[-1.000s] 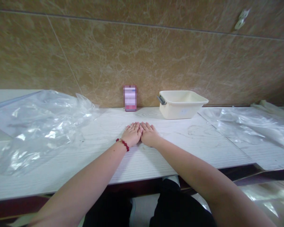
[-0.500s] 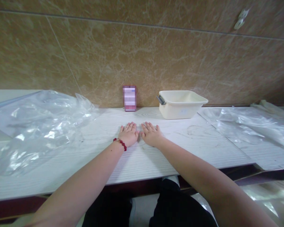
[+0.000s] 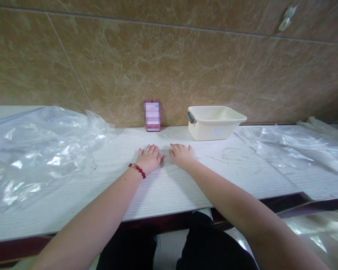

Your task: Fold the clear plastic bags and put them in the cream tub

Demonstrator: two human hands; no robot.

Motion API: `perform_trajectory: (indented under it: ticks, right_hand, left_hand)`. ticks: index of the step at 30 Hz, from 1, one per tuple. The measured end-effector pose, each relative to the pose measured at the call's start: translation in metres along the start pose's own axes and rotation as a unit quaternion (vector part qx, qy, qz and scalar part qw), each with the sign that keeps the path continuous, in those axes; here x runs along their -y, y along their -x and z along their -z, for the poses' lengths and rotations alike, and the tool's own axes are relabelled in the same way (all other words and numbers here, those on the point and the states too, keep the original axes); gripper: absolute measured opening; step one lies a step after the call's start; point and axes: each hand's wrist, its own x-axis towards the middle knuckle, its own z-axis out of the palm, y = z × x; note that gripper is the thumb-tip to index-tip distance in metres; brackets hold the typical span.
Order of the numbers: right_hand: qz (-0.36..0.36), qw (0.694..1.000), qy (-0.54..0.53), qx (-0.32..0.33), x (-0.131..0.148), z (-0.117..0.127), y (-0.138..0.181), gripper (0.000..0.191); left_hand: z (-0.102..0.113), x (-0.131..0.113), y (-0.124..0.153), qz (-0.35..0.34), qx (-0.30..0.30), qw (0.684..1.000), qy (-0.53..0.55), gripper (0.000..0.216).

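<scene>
My left hand (image 3: 149,158) lies flat, palm down, on the white wood-grain table (image 3: 169,187), fingers stretched out; a red bead bracelet (image 3: 137,170) circles its wrist. My right hand (image 3: 182,154) also rests flat and open on the table, a small gap apart from the left. Neither hand holds anything. Behind them a small pink box (image 3: 152,115) stands against the wall. A cream plastic tub (image 3: 214,122) with a grey handle sits to the right of the box.
Crumpled clear plastic sheeting (image 3: 42,146) covers the table's left part. More clear plastic (image 3: 295,150) lies at the right. A brown marble-tiled wall (image 3: 169,63) rises directly behind the table. The table's front edge runs just above my lap.
My hands, touching side by side a second ago, have slid apart, the left going left and the right going right. The view has shifted slightly.
</scene>
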Motion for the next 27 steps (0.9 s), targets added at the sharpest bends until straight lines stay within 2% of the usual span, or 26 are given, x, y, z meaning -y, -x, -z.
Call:
perform_trajectory:
  ticks: [4, 9, 14, 17, 27]
  right_hand:
    - [-0.001, 1.0, -0.026, -0.013, -0.003, 0.004, -0.012, 0.029]
    - [-0.012, 0.998, -0.055, 0.012, -0.004, 0.001, -0.021, 0.021]
    - [-0.017, 0.994, -0.103, 0.038, -0.01, 0.0, -0.029, 0.026]
    - [-0.014, 0.993, -0.107, 0.049, -0.012, -0.001, -0.033, 0.023]
    - [0.05, 0.985, -0.161, 0.029, -0.014, 0.001, -0.03, 0.019]
  left_hand:
    - [0.008, 0.011, -0.008, -0.014, -0.041, 0.999, 0.013, 0.042]
    - [0.013, 0.028, -0.018, 0.045, -0.072, 0.996, 0.041, 0.034]
    - [0.011, 0.031, -0.02, 0.055, -0.073, 0.994, 0.061, 0.033]
    - [0.01, 0.029, -0.02, 0.052, -0.073, 0.994, 0.064, 0.035]
    - [0.005, 0.035, -0.026, 0.03, -0.076, 0.989, 0.122, 0.033]
